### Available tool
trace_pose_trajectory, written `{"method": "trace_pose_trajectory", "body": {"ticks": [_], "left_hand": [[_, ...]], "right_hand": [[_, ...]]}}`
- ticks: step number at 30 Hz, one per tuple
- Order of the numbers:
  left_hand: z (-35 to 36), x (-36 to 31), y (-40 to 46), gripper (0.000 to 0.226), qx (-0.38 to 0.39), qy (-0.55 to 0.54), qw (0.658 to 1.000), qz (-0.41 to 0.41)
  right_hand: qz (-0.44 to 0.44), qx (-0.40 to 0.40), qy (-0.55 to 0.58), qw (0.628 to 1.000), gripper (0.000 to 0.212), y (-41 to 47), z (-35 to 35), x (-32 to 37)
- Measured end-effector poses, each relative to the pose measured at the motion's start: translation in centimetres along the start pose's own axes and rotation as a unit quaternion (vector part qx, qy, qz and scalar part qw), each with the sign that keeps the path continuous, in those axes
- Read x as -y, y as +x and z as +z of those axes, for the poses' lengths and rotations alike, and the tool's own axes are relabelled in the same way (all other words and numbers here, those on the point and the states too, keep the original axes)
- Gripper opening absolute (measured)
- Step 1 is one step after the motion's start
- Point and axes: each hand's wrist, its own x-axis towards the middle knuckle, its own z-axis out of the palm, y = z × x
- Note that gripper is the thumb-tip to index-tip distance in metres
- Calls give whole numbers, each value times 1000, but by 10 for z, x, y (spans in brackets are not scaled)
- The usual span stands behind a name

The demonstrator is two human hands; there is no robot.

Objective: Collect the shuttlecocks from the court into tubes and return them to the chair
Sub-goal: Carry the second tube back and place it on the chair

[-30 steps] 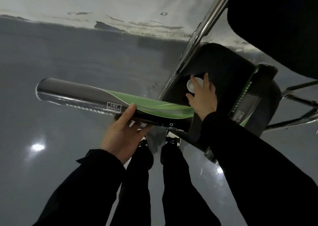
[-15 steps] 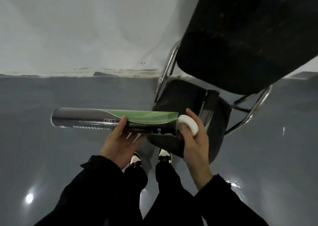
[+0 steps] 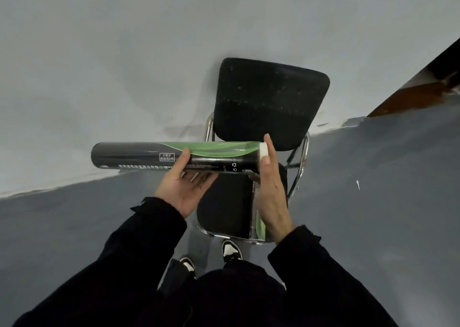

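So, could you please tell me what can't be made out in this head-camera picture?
- Contents of the black-and-green cardboard tube: opaque wall, white plastic cap on its end.
- Second tube on the black chair seat: mostly behind the right hand.
- Tube's small print: blurred.
- Left hand fingers: under the tube.

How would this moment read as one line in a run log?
step: capping tube | left hand: holds tube level | right hand: presses white cap on end | second tube: on chair

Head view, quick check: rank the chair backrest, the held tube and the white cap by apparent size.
1. Chair backrest, largest.
2. Held tube, though it sits nearer the camera.
3. White cap, clearly smallest.
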Motion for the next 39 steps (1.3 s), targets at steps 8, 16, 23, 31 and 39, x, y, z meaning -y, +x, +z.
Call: {"method": "trace_pose_trajectory", "body": {"ticks": [8, 16, 23, 31, 39], "left_hand": [[21, 2, -19, 36, 65, 38, 997, -15], [53, 17, -25, 31, 73, 34, 997, 4], [67, 35, -26, 42, 71, 40, 997, -8], [75, 48, -22, 55, 77, 71, 994, -15], [35, -20, 44, 97, -208, 40, 965, 156]], "right_hand": [[-35, -64, -2, 997, 40, -21, -16, 22], [-121, -33, -125, 984, 52, -4, -55, 28], [-135, -41, -94, 985, 48, 2, -77, 28], [-165, -67, -64, 982, 39, 3, -95, 29], [-113, -111, -19, 987, 35, 17, -112, 23]]}}
